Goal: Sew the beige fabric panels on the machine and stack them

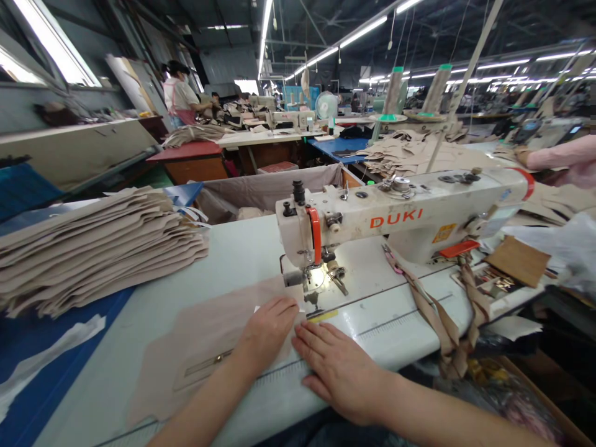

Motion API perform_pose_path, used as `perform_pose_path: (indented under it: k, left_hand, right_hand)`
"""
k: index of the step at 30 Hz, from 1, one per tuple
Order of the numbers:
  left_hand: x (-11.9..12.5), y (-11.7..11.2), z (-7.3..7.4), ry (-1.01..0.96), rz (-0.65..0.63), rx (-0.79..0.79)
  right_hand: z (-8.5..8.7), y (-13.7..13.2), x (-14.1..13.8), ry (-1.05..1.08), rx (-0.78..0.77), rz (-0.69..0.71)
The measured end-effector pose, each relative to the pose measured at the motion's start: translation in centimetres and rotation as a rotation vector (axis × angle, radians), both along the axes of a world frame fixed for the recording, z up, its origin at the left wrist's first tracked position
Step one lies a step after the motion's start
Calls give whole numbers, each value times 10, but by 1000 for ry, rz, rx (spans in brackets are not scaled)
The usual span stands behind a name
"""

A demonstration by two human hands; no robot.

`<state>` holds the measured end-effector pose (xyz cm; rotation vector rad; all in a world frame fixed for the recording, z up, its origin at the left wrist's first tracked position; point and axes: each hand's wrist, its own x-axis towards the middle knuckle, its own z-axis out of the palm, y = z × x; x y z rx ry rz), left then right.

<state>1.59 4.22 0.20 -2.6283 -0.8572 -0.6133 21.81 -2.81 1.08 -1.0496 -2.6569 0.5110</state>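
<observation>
A beige fabric piece with a zipper lies flat on the pale sewing table, its far end under the needle area of a white sewing machine. My left hand rests palm down on the fabric just before the presser foot, fingers together and flat. My right hand lies flat beside it on the fabric's near edge, fingers stretched toward the left hand. Neither hand grips anything.
A tall stack of beige cut pieces sits at the left on a blue surface. Fabric strips hang over the table's front right. A grey bin stands behind the table. A person works at distant tables.
</observation>
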Motion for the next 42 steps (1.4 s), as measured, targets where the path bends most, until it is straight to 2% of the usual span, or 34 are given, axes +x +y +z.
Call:
perform_pose_path:
  k: [9, 14, 17, 20, 23, 25, 29, 37, 42]
  left_hand:
    - [-1, 2, -3, -28, -4, -10]
    - [-1, 1, -4, -18, 10, -38]
    - [-1, 1, -7, -32, 16, -40]
    - [-2, 2, -12, -73, 26, -30]
    - [-2, 1, -15, -72, 49, -55]
    - [-2, -1, -14, -49, 51, -51]
    - [-2, -7, -12, -33, 44, -23]
    - [-12, -16, -16, -9, 90, -164]
    - [-4, -12, -12, 33, 133, -166]
  right_hand:
    - [8, 0, 0, 6, -39, 5]
    - [8, 2, 3, 15, -1, 23]
    - [6, 14, 7, 61, 67, 65]
    - [8, 35, 7, 64, 137, 19]
    - [11, 55, 5, -10, 212, -45]
    - [12, 63, 4, -81, 250, -35]
    - [11, 68, 4, -155, 298, 12]
    - [8, 71, 5, -148, 301, 41]
    - [10, 79, 9, -162, 324, 35]
